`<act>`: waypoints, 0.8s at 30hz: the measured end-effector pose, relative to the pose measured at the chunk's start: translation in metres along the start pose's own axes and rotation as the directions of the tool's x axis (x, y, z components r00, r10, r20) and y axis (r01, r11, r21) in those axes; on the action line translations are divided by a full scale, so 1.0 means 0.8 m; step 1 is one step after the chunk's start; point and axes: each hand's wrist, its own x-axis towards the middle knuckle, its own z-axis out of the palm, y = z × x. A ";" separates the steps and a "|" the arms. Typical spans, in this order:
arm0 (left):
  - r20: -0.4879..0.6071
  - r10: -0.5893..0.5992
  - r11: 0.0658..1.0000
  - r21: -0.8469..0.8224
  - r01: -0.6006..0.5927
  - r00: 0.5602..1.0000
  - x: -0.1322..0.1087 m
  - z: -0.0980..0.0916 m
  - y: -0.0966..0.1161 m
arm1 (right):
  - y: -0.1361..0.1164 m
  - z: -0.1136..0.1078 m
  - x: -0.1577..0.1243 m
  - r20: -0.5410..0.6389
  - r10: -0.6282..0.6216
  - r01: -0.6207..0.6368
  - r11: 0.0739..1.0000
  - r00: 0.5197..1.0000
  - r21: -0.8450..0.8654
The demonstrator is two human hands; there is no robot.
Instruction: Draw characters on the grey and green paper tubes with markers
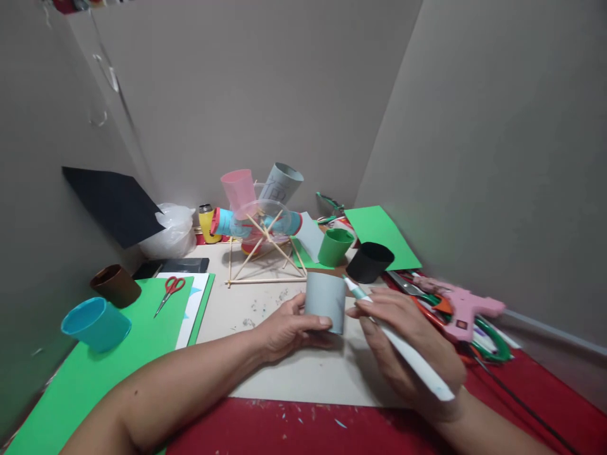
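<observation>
My left hand (289,330) is wrapped around a grey paper cup (325,301) that stands on the beige board (303,373) in front of me. My right hand (408,341) grips a white craft knife with a pale green tip (403,344); the tip points up and left, close to the cup's right side. Whether the tip touches the cup I cannot tell. Behind the cup stands a wheel of wooden sticks (263,243) carrying pink, grey, blue and clear cups.
A green cup (335,246) and a black cup (370,261) lie behind the grey one. A pink glue gun (462,309) and tools lie at right. Left are a blue cup (96,324), a brown cup (116,285), red scissors (169,293) and green paper (109,360).
</observation>
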 end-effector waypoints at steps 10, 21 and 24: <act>0.008 0.005 1.000 -0.030 -0.005 1.000 0.003 -0.002 0.000 | 0.012 0.004 -0.003 -0.026 -0.004 0.002 0.999 1.000 -0.053; 0.012 -0.010 1.000 -0.020 0.010 1.000 0.003 -0.002 0.004 | 0.012 0.003 -0.003 -0.039 0.039 -0.042 0.997 0.998 -0.058; 0.014 -0.014 1.000 0.002 0.014 1.000 0.003 -0.002 0.006 | 0.008 0.000 0.004 -0.038 0.012 -0.014 0.998 0.999 -0.056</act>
